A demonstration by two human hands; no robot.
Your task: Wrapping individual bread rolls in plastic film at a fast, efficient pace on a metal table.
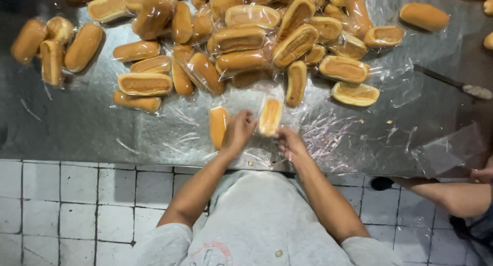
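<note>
The left hand (239, 131) is curling loosely over the crinkled clear plastic wrap (195, 137) on the steel table (77, 127). A golden oblong bread roll (219, 125) is lying just to its left, touching it; whether the fingers are pinching film or resting, I cannot tell. Just to the right of that hand, a split golden bun with pale filling (270, 116) is being gripped by the right hand (290, 142), whose fingertips are closing on its lower end. Beyond both hands, a heap of wrapped rolls (241, 40) is spreading across the table. Doing this well probably means holding the bun lightly so the crumb is not crushing, and keeping the film flat beneath it. Far to the right, another person's forearm (452, 196) is reaching in.
</note>
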